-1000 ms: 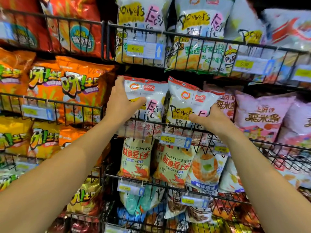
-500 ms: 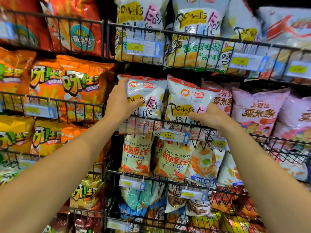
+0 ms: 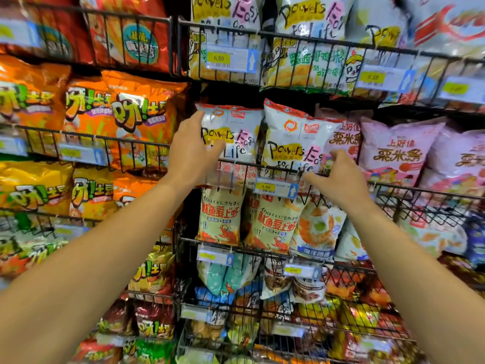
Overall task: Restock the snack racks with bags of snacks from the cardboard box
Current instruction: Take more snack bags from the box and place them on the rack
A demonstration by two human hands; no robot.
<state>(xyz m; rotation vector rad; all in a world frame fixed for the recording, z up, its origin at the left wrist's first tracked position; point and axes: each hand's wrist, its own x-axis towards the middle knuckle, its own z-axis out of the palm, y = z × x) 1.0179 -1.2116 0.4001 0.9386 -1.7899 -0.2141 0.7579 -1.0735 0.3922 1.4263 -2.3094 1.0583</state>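
Observation:
Two white "Powers Easy Life" snack bags stand side by side in a black wire rack (image 3: 404, 191) in front of me. My left hand (image 3: 193, 151) holds the left white bag (image 3: 236, 132) by its left edge, with the fingers up along the side and the thumb across the front. My right hand (image 3: 339, 177) is at the lower right edge of the right white bag (image 3: 290, 143). Its fingers curl over that edge just above the rack's front rail, and the thumb points left along the rail. No cardboard box is in view.
Pink bags (image 3: 399, 151) fill the same rack to the right, and orange bags (image 3: 136, 119) fill the rack to the left. More white bags (image 3: 309, 19) stand on the rack above, and shrimp-snack bags (image 3: 220, 219) on the one below. Price tags (image 3: 274, 189) hang on the rails.
My right hand has slid down the right bag's edge toward the rail. The left hand stays on the left bag, its thumb now further across the front.

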